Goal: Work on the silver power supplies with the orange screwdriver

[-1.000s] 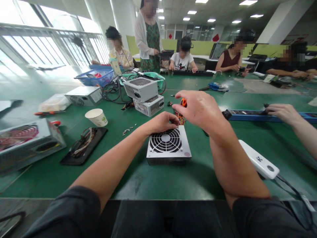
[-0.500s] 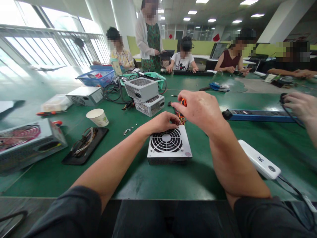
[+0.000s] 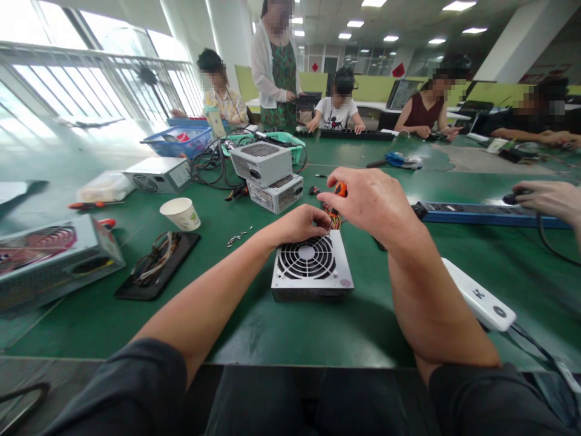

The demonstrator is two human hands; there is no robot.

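The right hand (image 3: pixel 374 203) grips an orange-handled screwdriver (image 3: pixel 340 189) over the far edge of a boxy silver metal power supply (image 3: pixel 313 283), near centre on a green tabletop (image 3: pixel 181 339). The left hand (image 3: pixel 300 225) bunches its fingers there, hold unclear; a slipping tip could jab them, and a leftward forearm sweep could scatter small metallic screws (image 3: pixel 235 239)

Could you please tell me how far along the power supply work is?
Apparent screws already lie loose. The right hand holds an orange-handled tool at the far edge of the power supply, beside the left hand. Finishing there seems left, as it looks closed.
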